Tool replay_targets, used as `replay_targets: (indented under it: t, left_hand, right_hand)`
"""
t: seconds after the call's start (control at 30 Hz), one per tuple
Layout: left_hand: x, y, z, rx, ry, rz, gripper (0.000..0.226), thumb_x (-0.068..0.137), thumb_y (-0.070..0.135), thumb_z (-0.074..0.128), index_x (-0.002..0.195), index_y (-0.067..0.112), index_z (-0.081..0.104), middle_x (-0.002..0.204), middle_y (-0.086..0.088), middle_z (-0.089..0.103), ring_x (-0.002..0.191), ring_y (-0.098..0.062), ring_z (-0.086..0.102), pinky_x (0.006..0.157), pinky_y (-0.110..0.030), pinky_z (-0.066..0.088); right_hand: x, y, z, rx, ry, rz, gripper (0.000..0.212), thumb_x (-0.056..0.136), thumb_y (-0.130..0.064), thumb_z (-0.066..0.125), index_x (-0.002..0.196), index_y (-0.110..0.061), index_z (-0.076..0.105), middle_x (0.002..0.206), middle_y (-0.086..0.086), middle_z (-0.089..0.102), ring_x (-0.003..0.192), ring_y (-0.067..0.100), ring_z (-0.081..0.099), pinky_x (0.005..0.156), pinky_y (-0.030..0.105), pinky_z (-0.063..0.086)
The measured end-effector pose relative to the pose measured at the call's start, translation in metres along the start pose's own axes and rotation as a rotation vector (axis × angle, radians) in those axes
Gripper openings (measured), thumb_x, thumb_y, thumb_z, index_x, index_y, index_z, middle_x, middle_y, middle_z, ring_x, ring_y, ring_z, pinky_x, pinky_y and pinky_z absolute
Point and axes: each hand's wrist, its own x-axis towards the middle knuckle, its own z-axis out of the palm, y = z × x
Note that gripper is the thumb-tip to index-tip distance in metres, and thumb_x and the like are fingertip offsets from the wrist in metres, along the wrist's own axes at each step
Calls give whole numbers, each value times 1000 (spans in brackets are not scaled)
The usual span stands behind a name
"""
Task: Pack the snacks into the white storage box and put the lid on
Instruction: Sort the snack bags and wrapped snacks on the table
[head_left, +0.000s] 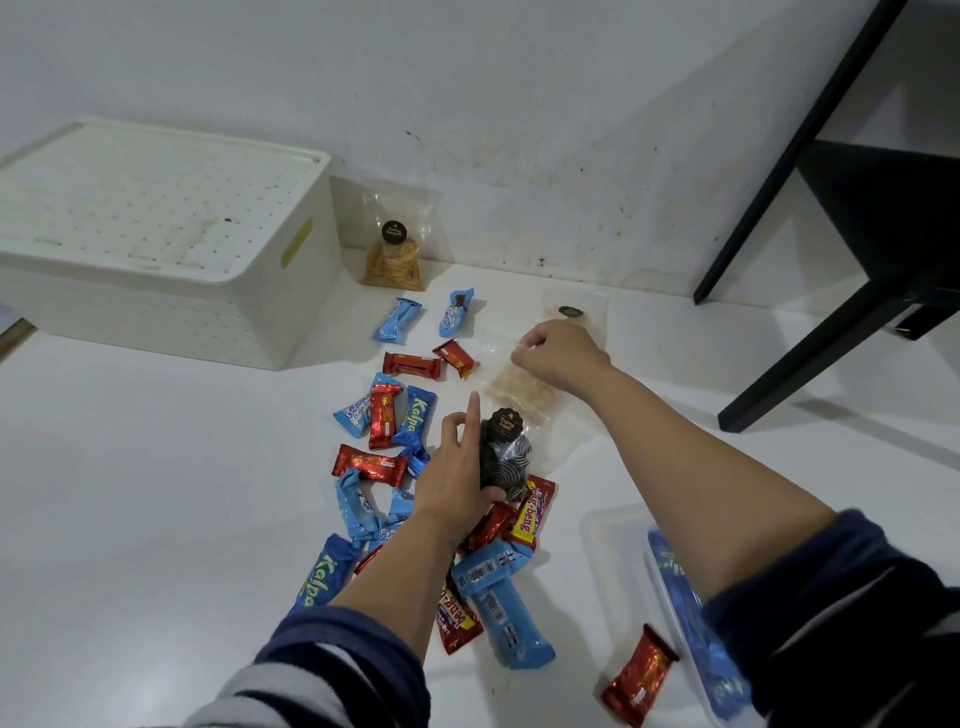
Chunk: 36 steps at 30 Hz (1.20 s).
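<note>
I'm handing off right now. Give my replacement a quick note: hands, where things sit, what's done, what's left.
Left hand grips the bag of dark cookies.
Right hand pinches the clear bag of pale crackers.
White storage box stands at far left with its lid still on.
Wrapped snacks lie loose on the floor.
Nothing packed yet. Left: open the box, load it, close the lid.

A white floor (130, 493) met a white wall (519, 78) that was scuffed and speckled with dark marks near its base. At the right stood a piece of black furniture (872, 208), its slanted legs resting on the floor close to the wall. A strip of brown wood (15, 332) showed at the left edge.
</note>
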Motion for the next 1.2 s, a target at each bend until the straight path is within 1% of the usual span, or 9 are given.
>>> replay_targets:
  t: [0.2, 0.27, 0.37, 0.53, 0.67, 0.73, 0.93, 1.07, 1.2]
  left_hand:
    - [0, 0, 0, 11, -7, -1, 121, 75, 31, 79, 149, 26, -17, 150, -3, 16, 123, -27, 51, 89, -42, 54]
    - [0, 0, 0, 13, -10, 0, 121, 75, 31, 79, 150, 26, -17, 150, -3, 16, 123, -27, 52, 89, -42, 54]
    - [0, 0, 0, 11, -8, -2, 121, 75, 30, 78, 149, 26, -17, 151, -2, 15, 123, -27, 51, 89, -42, 54]
    - [1, -1, 3, -4, -3, -1, 122, 75, 30, 78, 149, 28, -18, 150, -2, 15, 121, -27, 53, 87, -41, 55]
    - [1, -1, 3, -7, 1, -14, 122, 75, 30, 78, 149, 27, -19, 150, -1, 14, 123, -26, 52, 88, -42, 54]
    - [1, -1, 3, -5, -4, -14, 121, 76, 30, 78, 149, 28, -19, 150, -1, 14, 122, -27, 52, 88, -42, 54]
    - [1, -1, 2, 12, 4, -12, 119, 77, 31, 77, 149, 28, -18, 151, -1, 13, 121, -26, 53, 86, -40, 55]
    - [1, 0, 2, 11, 3, -16, 119, 76, 31, 77, 149, 29, -18, 150, 0, 14, 120, -25, 54, 85, -40, 55]
    - [2, 0, 2, 3, -3, -25, 119, 76, 30, 78, 149, 29, -17, 152, -1, 14, 123, -25, 52, 87, -40, 55]
  right_hand:
    - [6, -5, 1, -4, 23, 28, 21, 81, -26, 64, 60, -28, 61, 86, -11, 69, 93, 16, 66, 83, 33, 50]
    - [8, -6, 2, -7, 7, 48, 10, 78, -26, 62, 70, -23, 67, 93, -6, 72, 94, 18, 66, 82, 32, 49]
    - [8, -11, 4, -4, -37, 55, 27, 73, -28, 54, 88, -12, 70, 97, 2, 72, 94, 23, 64, 87, 39, 50]
    - [10, -10, 11, -58, 43, 10, 18, 81, -23, 54, 85, -18, 71, 97, -6, 72, 95, 20, 64, 80, 34, 50]
    - [12, -12, 10, -70, 2, 18, 19, 79, -31, 56, 91, -24, 68, 98, -12, 67, 96, 16, 59, 86, 34, 46]
    - [12, -14, 11, -77, 8, 4, 17, 80, -34, 57, 91, -28, 68, 96, -14, 65, 97, 14, 57, 82, 32, 39]
    - [15, -17, 17, -89, 59, -8, 17, 83, -26, 52, 86, -27, 68, 100, -12, 68, 99, 18, 60, 84, 34, 39]
    - [15, -16, 18, -87, 94, -9, 18, 81, -18, 49, 80, -26, 65, 96, -11, 67, 96, 19, 60, 78, 31, 41]
    - [15, -20, 17, -73, 22, -8, 22, 82, -25, 50, 95, -29, 67, 106, -13, 65, 102, 17, 58, 91, 35, 44]
